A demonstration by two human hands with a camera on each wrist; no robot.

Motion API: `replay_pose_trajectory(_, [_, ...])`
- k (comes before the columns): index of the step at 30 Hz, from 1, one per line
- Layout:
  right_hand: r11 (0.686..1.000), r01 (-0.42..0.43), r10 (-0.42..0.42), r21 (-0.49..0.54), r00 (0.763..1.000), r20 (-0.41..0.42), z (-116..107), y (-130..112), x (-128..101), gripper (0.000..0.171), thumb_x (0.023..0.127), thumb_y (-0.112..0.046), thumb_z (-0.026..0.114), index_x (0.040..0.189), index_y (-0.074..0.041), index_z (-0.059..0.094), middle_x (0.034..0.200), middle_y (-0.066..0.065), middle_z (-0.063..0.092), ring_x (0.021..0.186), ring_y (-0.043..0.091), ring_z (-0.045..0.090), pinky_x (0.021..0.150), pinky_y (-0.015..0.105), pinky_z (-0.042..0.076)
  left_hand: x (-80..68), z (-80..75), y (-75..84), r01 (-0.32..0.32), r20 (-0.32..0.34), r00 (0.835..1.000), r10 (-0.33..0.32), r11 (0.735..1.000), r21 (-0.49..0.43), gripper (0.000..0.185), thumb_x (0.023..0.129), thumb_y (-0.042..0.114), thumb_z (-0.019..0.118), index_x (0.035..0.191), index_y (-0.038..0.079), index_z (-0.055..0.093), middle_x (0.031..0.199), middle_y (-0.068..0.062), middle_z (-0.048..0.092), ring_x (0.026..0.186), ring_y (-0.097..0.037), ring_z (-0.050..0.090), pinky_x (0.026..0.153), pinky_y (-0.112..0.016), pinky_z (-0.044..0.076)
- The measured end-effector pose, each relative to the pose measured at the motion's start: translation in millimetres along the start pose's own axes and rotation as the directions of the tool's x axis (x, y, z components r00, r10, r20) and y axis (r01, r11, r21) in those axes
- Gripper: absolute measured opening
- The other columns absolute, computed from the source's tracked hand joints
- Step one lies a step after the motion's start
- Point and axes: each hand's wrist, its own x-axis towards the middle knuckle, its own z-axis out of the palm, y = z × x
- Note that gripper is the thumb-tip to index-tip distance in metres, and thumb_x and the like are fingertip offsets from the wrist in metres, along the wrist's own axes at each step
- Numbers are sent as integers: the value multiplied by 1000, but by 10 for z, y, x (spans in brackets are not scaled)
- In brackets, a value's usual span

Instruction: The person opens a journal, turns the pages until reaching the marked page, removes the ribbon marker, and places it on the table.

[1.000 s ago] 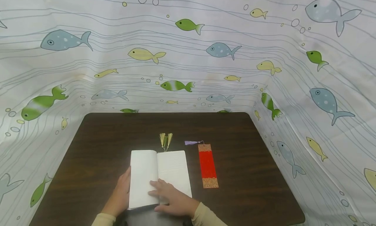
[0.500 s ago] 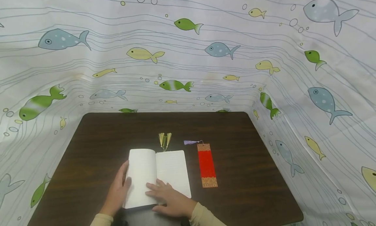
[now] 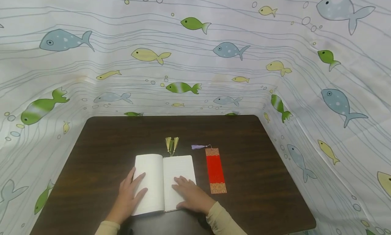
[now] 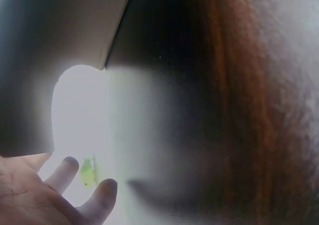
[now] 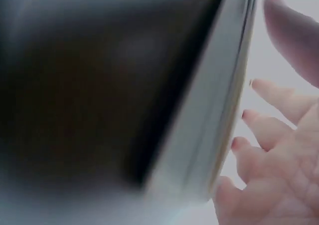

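A white open book (image 3: 165, 175) lies flat near the front of the dark wooden table (image 3: 100, 150). My left hand (image 3: 130, 191) rests flat on the left page with fingers spread. My right hand (image 3: 190, 194) presses flat on the right page. Yellow tassels (image 3: 172, 144) of a bookmark stick out past the book's top edge. A red bookmark (image 3: 215, 170) with a purple tassel (image 3: 199, 147) lies on the table just right of the book. The left wrist view shows my fingertips (image 4: 102, 192) on the white page, blurred. The right wrist view shows the book's edge (image 5: 214, 125) beside my fingers (image 5: 264, 127).
A white curtain printed with fish (image 3: 195, 51) hangs round the table on the back, left and right sides. Bare tabletop lies behind the book and to both sides.
The lifted left page has been laid down flat. My left hand has moved from the book's left edge onto the left page. My right hand has shifted from the centre fold to the right page.
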Motion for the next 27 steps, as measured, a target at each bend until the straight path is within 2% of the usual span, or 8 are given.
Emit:
replay_pose_trajectory(4, [991,-134,135,-12,988,72,-107,159,-70,92,77,-43,87,155,-20,44,165,3,31,152,28,28,114,57,36,8,-13,12,-7,2,1000,7,1000,7,48,94,15,72,139,6,59,158,-30,27,131,-62,32,92,-84,31])
replay_pose_trajectory(9, [976,-219,217,5,968,128,-168,303,-134,106,69,-40,92,158,-24,37,166,-1,28,154,26,23,114,63,33,16,-12,9,-14,5,1000,14,1000,10,48,94,15,72,140,6,58,158,-30,28,131,-61,33,92,-83,32])
replay_pose_trajectory(14, [972,-235,232,11,966,115,-211,312,-162,104,70,-36,92,158,-23,38,166,-3,30,153,24,25,114,64,32,12,5,-16,0,20,1000,0,1000,16,49,94,18,71,140,6,57,158,-30,27,132,-60,31,92,-83,32])
replay_pose_trajectory(27, [973,-231,232,-26,972,31,-206,278,-167,85,79,-37,86,153,-24,48,161,-4,40,150,22,34,110,60,39,19,10,-8,40,61,997,-41,999,17,50,97,21,69,143,7,55,161,-29,23,136,-58,28,95,-83,30])
